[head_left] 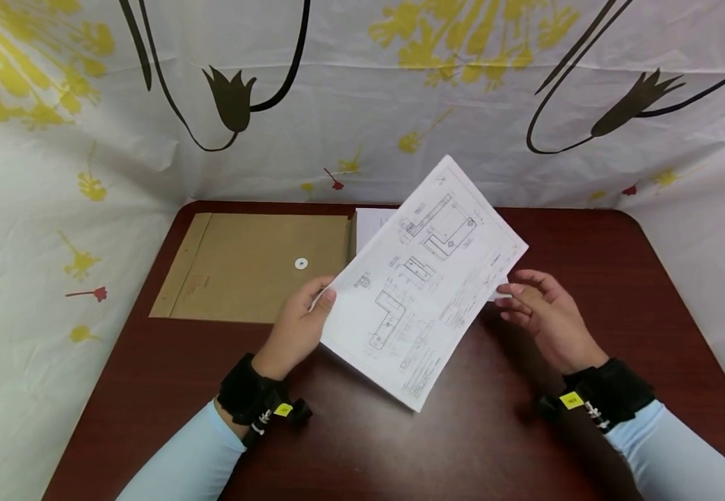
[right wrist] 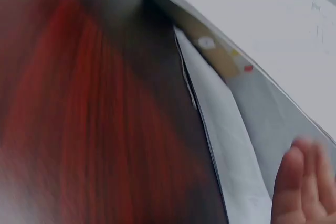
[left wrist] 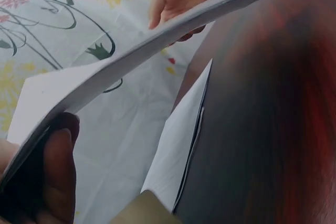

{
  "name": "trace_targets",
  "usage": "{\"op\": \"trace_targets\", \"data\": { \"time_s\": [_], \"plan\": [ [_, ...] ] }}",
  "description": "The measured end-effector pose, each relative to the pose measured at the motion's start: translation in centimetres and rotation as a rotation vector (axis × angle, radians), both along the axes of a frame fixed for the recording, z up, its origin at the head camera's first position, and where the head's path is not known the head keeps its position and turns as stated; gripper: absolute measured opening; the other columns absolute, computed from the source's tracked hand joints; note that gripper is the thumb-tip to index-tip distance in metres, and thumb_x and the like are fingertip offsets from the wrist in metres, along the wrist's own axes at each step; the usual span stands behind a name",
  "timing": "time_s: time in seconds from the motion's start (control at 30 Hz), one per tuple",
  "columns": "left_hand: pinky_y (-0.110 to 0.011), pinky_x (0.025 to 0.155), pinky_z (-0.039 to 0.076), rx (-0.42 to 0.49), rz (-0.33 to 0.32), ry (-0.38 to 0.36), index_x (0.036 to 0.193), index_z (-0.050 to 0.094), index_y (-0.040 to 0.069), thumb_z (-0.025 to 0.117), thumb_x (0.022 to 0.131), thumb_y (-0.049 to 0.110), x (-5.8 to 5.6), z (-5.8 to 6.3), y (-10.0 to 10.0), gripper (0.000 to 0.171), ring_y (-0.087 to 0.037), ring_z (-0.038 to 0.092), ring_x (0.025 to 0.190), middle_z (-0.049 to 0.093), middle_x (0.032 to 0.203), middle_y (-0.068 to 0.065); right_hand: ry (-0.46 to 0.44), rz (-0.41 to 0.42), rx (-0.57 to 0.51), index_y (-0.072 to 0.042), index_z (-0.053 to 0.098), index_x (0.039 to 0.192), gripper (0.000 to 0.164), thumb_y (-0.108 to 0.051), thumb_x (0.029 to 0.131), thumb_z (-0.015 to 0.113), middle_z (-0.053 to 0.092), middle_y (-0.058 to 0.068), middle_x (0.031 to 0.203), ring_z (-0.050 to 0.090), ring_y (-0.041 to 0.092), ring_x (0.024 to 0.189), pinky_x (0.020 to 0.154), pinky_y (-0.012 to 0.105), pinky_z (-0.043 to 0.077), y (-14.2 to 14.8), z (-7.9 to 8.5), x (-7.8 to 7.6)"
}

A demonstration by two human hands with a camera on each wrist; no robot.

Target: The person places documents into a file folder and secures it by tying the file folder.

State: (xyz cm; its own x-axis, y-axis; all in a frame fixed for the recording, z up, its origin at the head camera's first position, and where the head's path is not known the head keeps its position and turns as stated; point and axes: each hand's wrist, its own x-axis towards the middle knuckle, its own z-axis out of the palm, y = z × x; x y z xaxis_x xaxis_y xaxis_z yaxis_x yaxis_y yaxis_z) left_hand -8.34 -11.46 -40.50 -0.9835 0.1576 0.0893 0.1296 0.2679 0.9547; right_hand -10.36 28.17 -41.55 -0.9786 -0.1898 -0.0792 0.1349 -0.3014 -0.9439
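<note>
My left hand [head_left: 296, 323] grips a stack of paper sheets [head_left: 425, 285] by its left edge, thumb on top and fingers underneath. Line drawings of machined parts cover the top sheet, which is tilted above the table. From the side, the left wrist view shows several layers in the stack [left wrist: 115, 66]. Beside the stack's right edge is my right hand [head_left: 544, 316], its fingers loosely bent with nothing held in them. In the right wrist view these fingers [right wrist: 291, 182] appear below the edge of the raised paper. Other white paper [head_left: 371, 226] lies on the table, mostly hidden behind the stack.
A brown kraft envelope [head_left: 250, 271] with a white round button lies flat at the back left of the dark red wooden table [head_left: 168, 417]. White cloth [head_left: 325, 139] printed with flowers hangs behind the table and along both sides.
</note>
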Motion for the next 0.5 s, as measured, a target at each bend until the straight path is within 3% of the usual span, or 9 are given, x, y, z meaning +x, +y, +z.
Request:
{"op": "trace_targets", "data": {
  "time_s": [0.13,0.2,0.33,0.43,0.5],
  "plan": [
    [-0.033,0.066,0.055,-0.016,-0.031,-0.028,0.128,0.062,0.007,0.049,0.106,0.019,-0.1,0.3,-0.5,0.028,-0.021,0.065,0.082,0.068,0.117,-0.012,0.096,-0.095,0.106,-0.01,0.035,0.139,0.045,-0.001,0.1,0.057,0.057,0.005,0.124,0.062,0.013,0.106,0.085,0.021,0.054,0.8,0.2,-0.6],
    [-0.033,0.066,0.055,-0.024,-0.058,-0.05,0.128,0.063,0.009,0.049,0.106,0.019,-0.1,0.5,-0.7,0.027,-0.02,0.066,0.08,0.069,0.116,-0.01,0.135,-0.096,0.199,-0.012,0.033,0.144,0.052,-0.001,0.099,0.058,0.051,0.004,0.129,0.057,0.011,0.11,0.085,0.017,0.052,1.2,0.3,-0.9],
    [-0.034,0.068,0.057,-0.053,-0.126,-0.08,0.132,0.062,0.01,0.049,0.106,0.018,-0.3,0.8,-0.6,0.03,-0.018,0.068,0.082,0.069,0.117,-0.008,0.172,0.006,0.477,-0.016,0.028,0.153,0.062,-0.009,0.1,0.06,0.055,-0.005,0.131,0.06,0.006,0.107,0.08,0.017,0.053,1.7,0.8,-1.3],
    [-0.033,0.068,0.057,-0.079,-0.148,-0.088,0.133,0.062,0.008,0.05,0.106,0.019,-0.5,0.8,-0.4,0.031,-0.016,0.069,0.082,0.07,0.116,-0.009,0.19,0.123,0.686,-0.011,0.039,0.15,0.052,-0.018,0.102,0.059,0.066,-0.007,0.121,0.069,0.009,0.095,0.073,0.024,0.057,1.8,0.8,-1.4],
    [-0.032,0.067,0.057,-0.094,-0.151,-0.087,0.133,0.061,0.007,0.051,0.106,0.021,-0.7,0.8,-0.4,0.032,-0.016,0.069,0.08,0.07,0.113,-0.009,0.199,0.164,0.759,-0.005,0.049,0.142,0.044,-0.022,0.102,0.059,0.073,-0.002,0.112,0.073,0.014,0.089,0.07,0.029,0.058,1.8,0.7,-1.3]
  ]
}}
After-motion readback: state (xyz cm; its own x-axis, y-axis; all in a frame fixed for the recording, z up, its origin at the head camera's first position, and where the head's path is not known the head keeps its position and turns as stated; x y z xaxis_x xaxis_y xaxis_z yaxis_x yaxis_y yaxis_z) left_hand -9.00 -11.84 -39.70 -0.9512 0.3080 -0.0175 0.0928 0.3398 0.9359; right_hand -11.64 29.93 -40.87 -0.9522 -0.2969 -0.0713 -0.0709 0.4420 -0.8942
